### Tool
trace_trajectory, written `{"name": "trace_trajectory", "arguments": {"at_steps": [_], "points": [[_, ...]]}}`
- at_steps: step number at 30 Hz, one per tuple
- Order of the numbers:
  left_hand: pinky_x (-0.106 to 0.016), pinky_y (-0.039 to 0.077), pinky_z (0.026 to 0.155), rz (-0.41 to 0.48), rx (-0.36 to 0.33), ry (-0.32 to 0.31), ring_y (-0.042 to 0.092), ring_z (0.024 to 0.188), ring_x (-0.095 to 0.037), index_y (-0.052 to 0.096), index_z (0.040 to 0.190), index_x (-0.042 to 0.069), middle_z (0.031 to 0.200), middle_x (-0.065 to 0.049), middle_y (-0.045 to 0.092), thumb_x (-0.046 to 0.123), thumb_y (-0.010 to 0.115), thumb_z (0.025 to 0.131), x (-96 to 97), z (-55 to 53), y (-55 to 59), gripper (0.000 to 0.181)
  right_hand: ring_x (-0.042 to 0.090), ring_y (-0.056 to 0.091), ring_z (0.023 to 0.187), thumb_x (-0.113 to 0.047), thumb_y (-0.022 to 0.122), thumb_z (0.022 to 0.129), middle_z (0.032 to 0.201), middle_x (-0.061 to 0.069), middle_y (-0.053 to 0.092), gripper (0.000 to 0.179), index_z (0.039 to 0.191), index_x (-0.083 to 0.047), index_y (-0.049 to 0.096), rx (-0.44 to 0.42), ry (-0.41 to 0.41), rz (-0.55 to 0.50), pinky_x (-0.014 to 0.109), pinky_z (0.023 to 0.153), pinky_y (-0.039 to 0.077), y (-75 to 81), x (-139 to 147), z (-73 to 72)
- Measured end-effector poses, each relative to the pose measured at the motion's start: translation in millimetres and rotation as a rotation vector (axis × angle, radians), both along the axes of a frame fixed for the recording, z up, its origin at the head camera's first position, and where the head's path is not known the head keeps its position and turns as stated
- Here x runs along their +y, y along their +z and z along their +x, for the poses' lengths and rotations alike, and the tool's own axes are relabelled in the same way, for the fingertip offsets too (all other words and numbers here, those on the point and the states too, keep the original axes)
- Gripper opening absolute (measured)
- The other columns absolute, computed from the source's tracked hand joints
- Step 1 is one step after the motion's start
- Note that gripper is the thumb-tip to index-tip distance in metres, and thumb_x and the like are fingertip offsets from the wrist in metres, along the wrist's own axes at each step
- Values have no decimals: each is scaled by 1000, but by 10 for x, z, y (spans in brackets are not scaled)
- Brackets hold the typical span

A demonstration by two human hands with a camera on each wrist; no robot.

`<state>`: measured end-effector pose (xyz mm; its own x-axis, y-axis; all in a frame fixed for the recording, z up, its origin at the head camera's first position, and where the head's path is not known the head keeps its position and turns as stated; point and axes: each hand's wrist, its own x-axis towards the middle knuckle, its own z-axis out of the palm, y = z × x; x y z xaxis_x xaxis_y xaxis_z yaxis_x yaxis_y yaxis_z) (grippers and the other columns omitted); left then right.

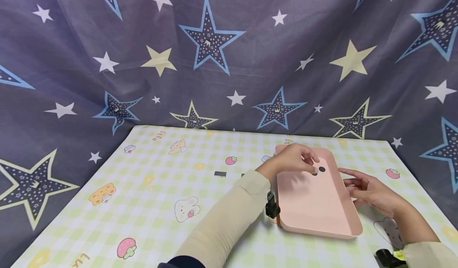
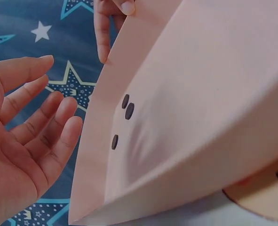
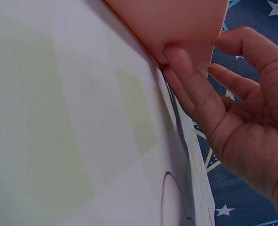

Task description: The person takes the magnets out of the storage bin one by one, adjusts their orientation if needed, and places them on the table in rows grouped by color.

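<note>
A shallow pink tray [image 1: 315, 208] lies on the table. My left hand [image 1: 295, 158] is over its far end with fingers loosely bent and nothing between them. In the left wrist view, three small black discs [image 2: 130, 111] lie on the tray floor near the wall beside that hand [image 2: 35, 127]. Two discs [image 1: 322, 169] show in the head view, one partly behind the left fingers. At the tray's right side, my right hand [image 1: 373, 192] touches the outer wall with extended fingers. The right wrist view shows its fingertips [image 3: 178, 56] against the pink wall.
A small dark rectangular piece [image 1: 220, 174] lies left of the tray, and another dark bit [image 1: 243, 175] peeks out by the left sleeve. A checkered cloth [image 1: 150, 220] covers the table. Behind it hangs a star-patterned curtain [image 1: 214, 85].
</note>
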<state>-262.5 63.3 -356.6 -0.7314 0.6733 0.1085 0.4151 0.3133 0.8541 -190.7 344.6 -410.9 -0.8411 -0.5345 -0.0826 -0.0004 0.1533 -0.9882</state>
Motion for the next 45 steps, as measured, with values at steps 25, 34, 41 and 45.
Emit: {"name": "trace_trajectory", "arguments": {"at_steps": [25,34,41,45], "points": [[-34,58,60,111,-250,237,56,55,-10,74,99,-3,71,2,63,-1,81,75,209,-133,-328,25,16,62,106,1,48,100,123,3,58,58,148,-30,41,19,-5,-7,43,80,57,-3,12,-25],[-19,52,58,15,-179,249,55,67,0,76,99,1,88,-6,71,-1,85,71,265,-122,-480,29,16,62,108,2,49,100,124,2,59,58,149,-27,39,7,-3,-24,43,81,56,-13,6,-16],[-9,45,62,-92,-31,258,54,63,4,78,96,4,77,1,71,1,86,70,302,-125,-554,27,17,63,107,0,52,99,124,2,59,60,152,-21,35,-2,-21,-11,44,81,56,-4,10,-5],[-7,43,64,-171,52,247,53,65,5,79,95,7,77,5,71,7,85,74,312,-118,-558,23,17,63,107,1,51,99,124,2,59,60,151,-24,36,-5,-17,-19,44,81,56,-13,17,-4]]}}
